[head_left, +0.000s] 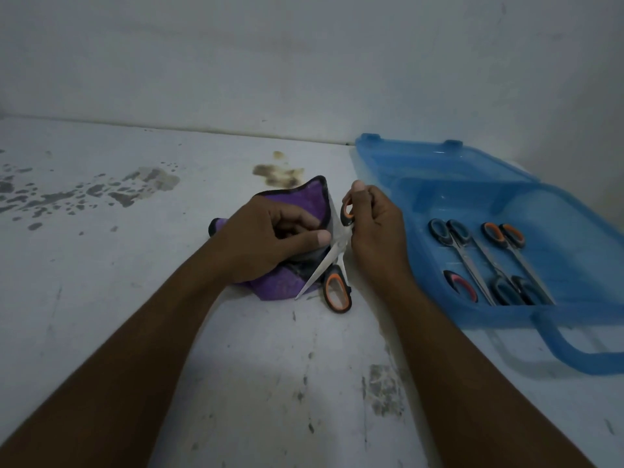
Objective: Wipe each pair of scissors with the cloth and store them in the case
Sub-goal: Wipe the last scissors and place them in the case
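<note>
Left hand (266,238) grips the bunched purple cloth (312,199), fingers curled round it, thumb pressing the cloth against a blade. Cloth sits on the white table (101,265), left of the blue case (499,314), well apart from it.

Right hand (378,228) pinches the upper handle loop of the orange-and-black scissors (319,270), between the cloth and the case. These scissors are spread wide: one blade points down and away from the case with its tip just past the cloth's near edge, and the other handle loop lies on the table, left of the case's near corner. I cannot tell where the second blade ends; it is hidden under the cloth and my thumb.

The case is open, its lid laid back toward the wall (304,62). Inside on the floor:
- black-handled scissors (439,233), handles toward the lid
- orange-handled scissors (513,236) just beside them, same way round
- dark-handled scissors (506,292) with handles at the near wall, blades crossing the others
- a red-and-black handle (461,285) near the left wall, rest unclear

The case's carry handle (574,349) sticks out toward me. Dark stains (152,179) lie on the table far left of the case.
</note>
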